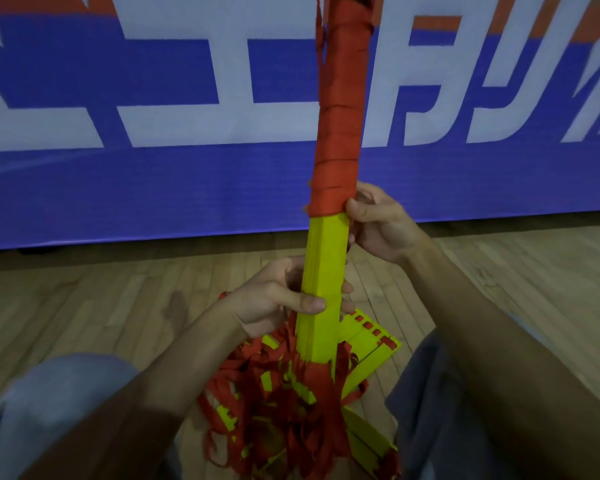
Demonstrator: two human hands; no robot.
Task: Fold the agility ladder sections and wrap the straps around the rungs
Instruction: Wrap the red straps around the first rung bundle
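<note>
We hold the bundle of yellow rungs (323, 268) upright over the wooden floor (84, 306). Our left hand (278, 296) grips its bare lower part; our right hand (378, 223) pinches the bottom edge of the red strap wrap (340, 133) — which covers the upper half. Loose red straps (284, 410) and more rungs lie tangled below, between our knees.

Left hand (281, 292) grips the upright yellow rung bundle (323, 271), right hand (378, 223) pinches the red strap wrap (340, 133) above; loose straps (284, 403) on the floor (84, 306)
</note>
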